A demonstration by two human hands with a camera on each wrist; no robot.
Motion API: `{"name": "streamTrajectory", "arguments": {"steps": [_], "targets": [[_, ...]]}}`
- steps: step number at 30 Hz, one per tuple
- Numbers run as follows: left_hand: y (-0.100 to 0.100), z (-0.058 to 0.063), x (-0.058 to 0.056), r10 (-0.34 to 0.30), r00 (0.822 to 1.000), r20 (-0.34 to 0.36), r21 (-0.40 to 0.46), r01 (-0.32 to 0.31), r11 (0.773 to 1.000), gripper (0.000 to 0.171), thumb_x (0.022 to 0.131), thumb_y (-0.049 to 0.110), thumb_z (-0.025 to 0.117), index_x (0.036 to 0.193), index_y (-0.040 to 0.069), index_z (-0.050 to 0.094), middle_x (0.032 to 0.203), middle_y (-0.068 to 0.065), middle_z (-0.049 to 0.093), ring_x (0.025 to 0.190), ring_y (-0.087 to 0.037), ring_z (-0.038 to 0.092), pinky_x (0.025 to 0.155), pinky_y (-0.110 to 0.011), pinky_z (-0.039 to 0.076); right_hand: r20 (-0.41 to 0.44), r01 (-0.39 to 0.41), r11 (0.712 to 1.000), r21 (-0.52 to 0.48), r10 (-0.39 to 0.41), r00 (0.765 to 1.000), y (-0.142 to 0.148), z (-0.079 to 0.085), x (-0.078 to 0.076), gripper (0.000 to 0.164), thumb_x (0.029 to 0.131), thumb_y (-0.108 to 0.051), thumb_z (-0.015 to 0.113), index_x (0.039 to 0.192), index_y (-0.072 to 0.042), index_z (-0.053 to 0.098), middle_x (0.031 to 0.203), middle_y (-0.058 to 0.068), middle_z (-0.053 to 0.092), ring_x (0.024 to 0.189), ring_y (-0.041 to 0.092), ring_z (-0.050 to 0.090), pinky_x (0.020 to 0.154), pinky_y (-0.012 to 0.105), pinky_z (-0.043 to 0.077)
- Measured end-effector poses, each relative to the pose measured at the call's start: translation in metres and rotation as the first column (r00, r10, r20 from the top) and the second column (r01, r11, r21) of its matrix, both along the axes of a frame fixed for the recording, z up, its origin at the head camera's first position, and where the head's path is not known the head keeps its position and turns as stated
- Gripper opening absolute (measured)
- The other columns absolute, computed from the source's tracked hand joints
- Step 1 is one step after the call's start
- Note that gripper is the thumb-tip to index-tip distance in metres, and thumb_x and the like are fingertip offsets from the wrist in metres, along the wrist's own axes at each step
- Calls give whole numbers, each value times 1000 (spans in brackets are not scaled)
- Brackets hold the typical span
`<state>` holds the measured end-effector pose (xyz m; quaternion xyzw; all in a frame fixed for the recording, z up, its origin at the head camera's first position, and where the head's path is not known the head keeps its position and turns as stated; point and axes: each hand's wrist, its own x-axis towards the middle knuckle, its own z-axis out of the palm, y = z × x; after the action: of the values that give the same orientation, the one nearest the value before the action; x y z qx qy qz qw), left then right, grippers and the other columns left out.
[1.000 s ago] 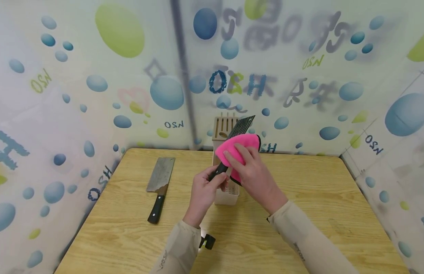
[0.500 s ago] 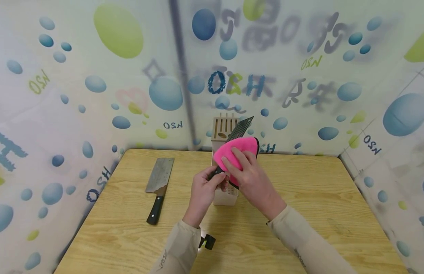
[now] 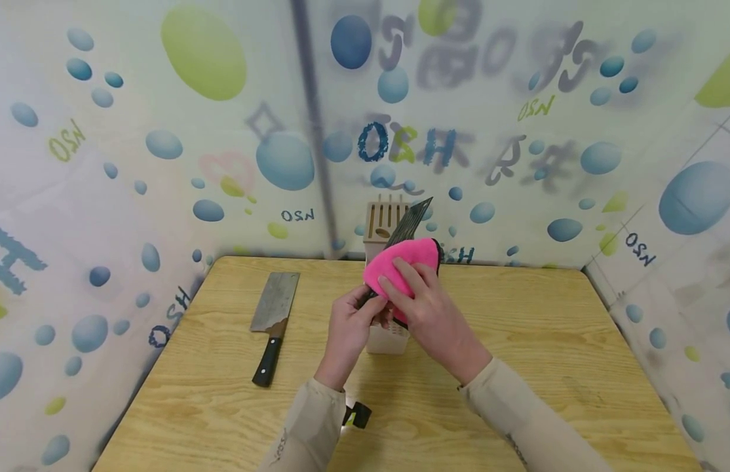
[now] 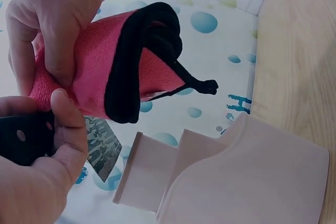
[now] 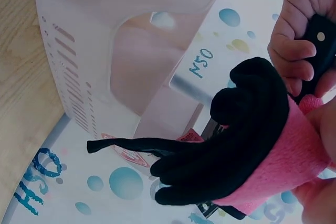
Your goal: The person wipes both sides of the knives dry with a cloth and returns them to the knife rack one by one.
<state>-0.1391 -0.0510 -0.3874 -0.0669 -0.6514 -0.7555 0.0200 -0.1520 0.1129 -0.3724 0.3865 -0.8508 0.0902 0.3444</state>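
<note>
My left hand (image 3: 351,328) grips the black riveted handle of a kitchen knife (image 3: 412,221), whose dark, streaked blade slants up and away to the right. My right hand (image 3: 441,318) holds a pink cloth (image 3: 417,249) with black edging, folded over the blade close to the handle. In the left wrist view, a patterned piece of the blade (image 4: 103,148) shows below the cloth. The right wrist view shows the cloth's bunched black edge (image 5: 247,124) and a loose black loop. Most of the blade's lower part is hidden under the cloth.
Behind the hands, a pale knife holder (image 3: 388,342) with a slotted top stands on the wooden table (image 3: 518,328). A cleaver (image 3: 278,301) with a black handle lies at the left. A small black object (image 3: 359,415) shows beside the left sleeve. A patterned wall stands behind.
My right hand and the cloth have slid down and left along the blade toward the handle. The blade has turned slightly and looks narrower. The left hand has stayed in place.
</note>
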Motion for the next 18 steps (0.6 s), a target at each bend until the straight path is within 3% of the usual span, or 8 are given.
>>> {"name": "streamTrajectory", "arguments": {"steps": [15, 18], "targets": [[-1, 0, 0, -11, 1000, -11, -39, 11, 999, 19, 95, 7, 58, 99, -11, 65, 79, -19, 64, 68, -20, 60, 58, -25, 51, -10, 24, 999, -43, -24, 1000, 5, 0, -16, 54, 81, 0, 74, 132, -11, 60, 135, 22, 51, 111, 38, 50, 91, 42, 52], [-1, 1, 1, -16, 1000, -21, -49, 15, 999, 17, 95, 6, 58, 98, -8, 66, 78, -18, 64, 67, -20, 60, 58, -25, 51, 1, 40, 998, -47, -40, 999, 8, 2, -19, 56, 80, 4, 73, 132, -11, 60, 135, 22, 50, 111, 38, 50, 90, 41, 53]]}}
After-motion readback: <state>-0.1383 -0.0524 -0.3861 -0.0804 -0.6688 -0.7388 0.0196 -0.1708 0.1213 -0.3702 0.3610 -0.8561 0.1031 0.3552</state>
